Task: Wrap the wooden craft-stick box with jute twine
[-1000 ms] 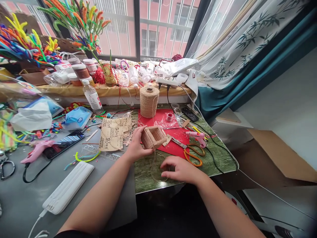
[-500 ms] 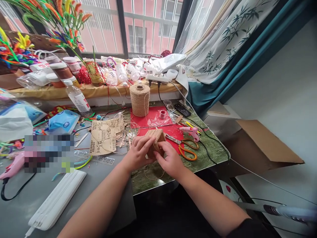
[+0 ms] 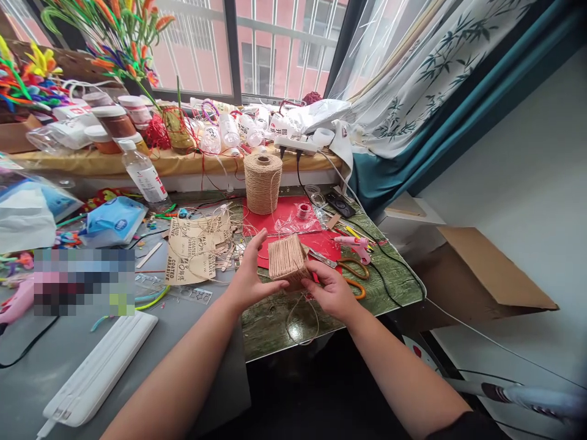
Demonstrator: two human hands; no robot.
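A small box wrapped in jute twine (image 3: 287,261) is held above the table between both hands. My left hand (image 3: 250,275) grips its left side with thumb underneath and fingers up along the side. My right hand (image 3: 332,290) holds its right lower edge, fingers curled round it. A loose strand of twine (image 3: 302,318) hangs from the box in a loop over the green mat (image 3: 275,324). A large spool of jute twine (image 3: 262,183) stands upright behind, on a red sheet (image 3: 287,220).
Orange-handled scissors (image 3: 353,272) and a pink glue gun (image 3: 355,244) lie right of the hands. Sandpaper sheets (image 3: 195,250), a water bottle (image 3: 143,174), a white power strip (image 3: 96,370), pipe cleaners and jars crowd the left and back. A cardboard box (image 3: 481,275) sits off the table's right edge.
My right hand came up from the mat to the box. Both hands then turned the box, so its wrapped side faces me and the twine loop hangs lower.
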